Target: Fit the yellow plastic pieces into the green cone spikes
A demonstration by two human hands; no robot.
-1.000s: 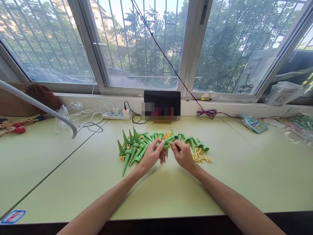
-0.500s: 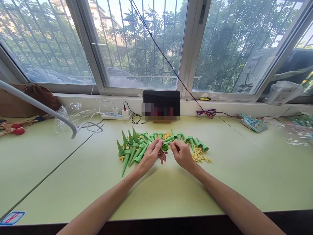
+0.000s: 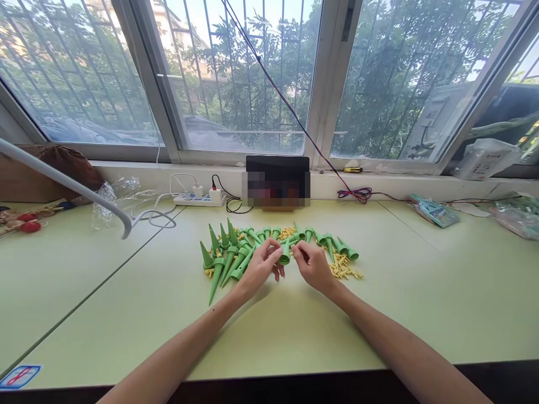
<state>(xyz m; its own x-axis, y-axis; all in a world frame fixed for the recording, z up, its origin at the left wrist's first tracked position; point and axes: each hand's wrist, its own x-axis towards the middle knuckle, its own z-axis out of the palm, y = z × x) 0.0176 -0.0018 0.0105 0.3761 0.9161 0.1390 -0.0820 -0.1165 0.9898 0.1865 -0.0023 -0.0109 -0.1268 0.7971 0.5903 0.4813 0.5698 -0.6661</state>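
My left hand [image 3: 260, 266] is closed on a green plastic watering spike [image 3: 285, 256], gripping it between thumb and fingers. The spike's pointed end is up and its wide open end faces down. Just right of it, my right hand [image 3: 315, 266] is pinched, its fingertips close to the spike; whatever they hold is too small or hidden to make out. Several more green spikes [image 3: 217, 279] lie and stand behind and to the left of my hands. Small yellow plastic pieces [image 3: 343, 271] are heaped to the right, with further yellow pieces [image 3: 288, 232] behind.
A dark screen [image 3: 278, 165] stands at the back of the pale green table [image 3: 269, 348]. To its left is a power strip [image 3: 197, 199] with cables. A white curved tube [image 3: 84, 188] crosses the left side. Plastic packets [image 3: 433, 210] lie at the right.
The spike in my left hand has turned: its open end faced me before, and now its side shows with the point upward. My right hand has hardly moved.
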